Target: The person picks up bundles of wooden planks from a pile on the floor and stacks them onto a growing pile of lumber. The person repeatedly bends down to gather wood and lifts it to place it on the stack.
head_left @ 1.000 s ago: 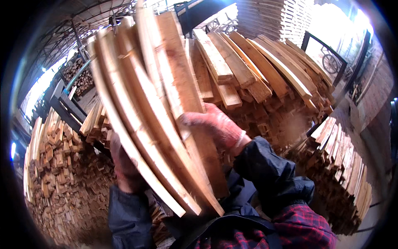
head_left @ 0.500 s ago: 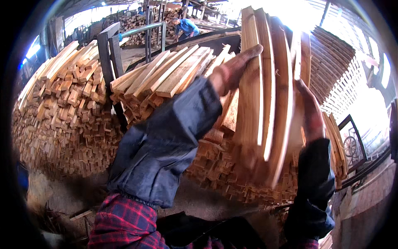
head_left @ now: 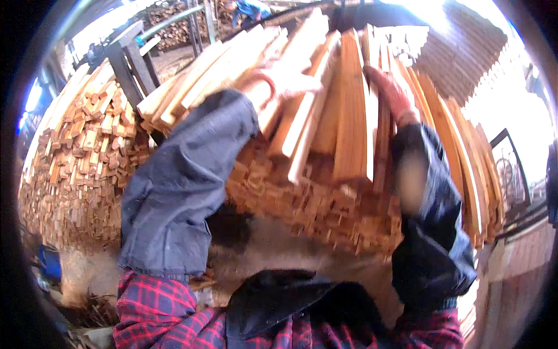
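Observation:
Long sawn wooden strips (head_left: pixel 352 110) lie side by side on top of a big stack of wood (head_left: pixel 319 203) in front of me. My left hand (head_left: pixel 285 85), blurred by motion, is over the strips on the left part of the stack, its fingers stretched toward the right. My right hand (head_left: pixel 395 93) rests against strips farther right, fingers extended along them. Neither hand is wrapped round a strip. Between the hands, several strips lie at slightly different angles, their near ends sticking out over the stack's front.
Another tall stack of wood pieces (head_left: pixel 75 163) stands at the left, beside a dark upright post (head_left: pixel 131 64). Far back, a person in blue (head_left: pixel 250 9) bends over. A blue object (head_left: pixel 50 262) sits low at the left. A dark frame with a wheel shape (head_left: pixel 511 168) stands at the right.
The bundle of strips that stood raised between my hands now lies down on the stack. My left hand has come off the strips' side and moved left; the view has shifted.

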Available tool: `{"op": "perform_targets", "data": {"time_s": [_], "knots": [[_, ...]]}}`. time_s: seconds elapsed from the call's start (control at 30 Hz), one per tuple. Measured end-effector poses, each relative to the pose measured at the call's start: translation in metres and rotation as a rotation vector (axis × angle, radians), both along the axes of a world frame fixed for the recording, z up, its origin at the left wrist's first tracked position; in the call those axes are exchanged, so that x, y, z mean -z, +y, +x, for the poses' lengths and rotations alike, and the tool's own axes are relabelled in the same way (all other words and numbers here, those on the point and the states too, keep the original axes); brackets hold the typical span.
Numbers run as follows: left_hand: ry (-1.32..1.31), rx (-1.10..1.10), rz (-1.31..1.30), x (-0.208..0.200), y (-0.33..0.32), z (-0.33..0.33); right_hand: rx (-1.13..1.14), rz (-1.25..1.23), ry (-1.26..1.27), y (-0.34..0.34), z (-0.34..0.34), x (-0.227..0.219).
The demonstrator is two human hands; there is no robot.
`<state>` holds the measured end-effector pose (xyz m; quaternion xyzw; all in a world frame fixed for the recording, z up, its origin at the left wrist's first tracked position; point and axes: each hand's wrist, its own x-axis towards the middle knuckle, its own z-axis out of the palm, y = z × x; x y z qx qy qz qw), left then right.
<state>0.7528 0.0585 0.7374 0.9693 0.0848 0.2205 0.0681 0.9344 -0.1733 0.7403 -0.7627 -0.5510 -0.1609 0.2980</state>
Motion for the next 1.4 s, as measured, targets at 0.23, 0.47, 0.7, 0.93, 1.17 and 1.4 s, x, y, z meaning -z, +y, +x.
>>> {"op": "perform_targets", "data": {"time_s": [0.23, 0.47, 0.7, 0.93, 1.17, 1.4], "knots": [[-0.005, 0.071, -0.419, -0.02, -0.064, -0.093, 0.077, -0.208, -0.426, -0.013, 0.025, -0.019], [-0.298, 0.265, -0.147, 0.032, -0.112, -0.133, 0.109, 0.149, 0.519, -0.035, -0.072, -0.022], [-0.353, 0.256, -0.027, 0.046, -0.115, -0.167, -0.142, 0.09, 0.308, -0.078, -0.219, -0.008], [-0.513, 0.266, -0.008, 0.061, -0.127, -0.143, 0.021, 0.091, 0.003, -0.073, -0.247, 0.012], [-0.568, 0.146, -0.043, 0.042, -0.122, -0.109, -0.168, 0.146, 0.197, -0.036, -0.205, -0.002], [-0.492, 0.136, -0.071, 0.043, -0.115, -0.123, -0.027, 0.002, 0.03, -0.055, -0.229, 0.007]]}}
